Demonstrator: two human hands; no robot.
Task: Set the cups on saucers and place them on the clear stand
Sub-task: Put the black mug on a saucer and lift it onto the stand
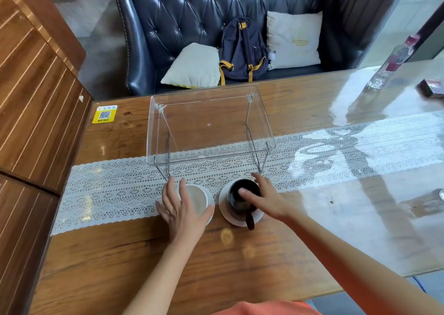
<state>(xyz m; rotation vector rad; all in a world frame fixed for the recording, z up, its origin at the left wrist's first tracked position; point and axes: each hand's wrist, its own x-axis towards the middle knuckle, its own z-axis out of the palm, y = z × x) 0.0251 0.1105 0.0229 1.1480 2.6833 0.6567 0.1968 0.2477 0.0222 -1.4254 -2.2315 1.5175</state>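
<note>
A white cup [195, 200] stands on a white saucer [212, 215] on the lace runner. My left hand [179, 209] wraps it from the left, fingers on the far side and thumb at the near right edge. Just to the right, a black cup [240, 205] stands on another white saucer [224, 210], its handle pointing toward me. My right hand [266, 199] grips this cup from the right, with the thumb over the rim and the fingers round the far side. The clear stand [209, 157] rises on thin wire legs directly behind both cups, and nothing is on its top.
A white lace runner [108, 189] crosses the wooden table under glass. A yellow QR sticker [104, 115] is at the far left corner. A clear bottle [389, 67] and a small dark box [431, 87] sit far right. Behind is a leather sofa with a backpack [242, 52] and cushions.
</note>
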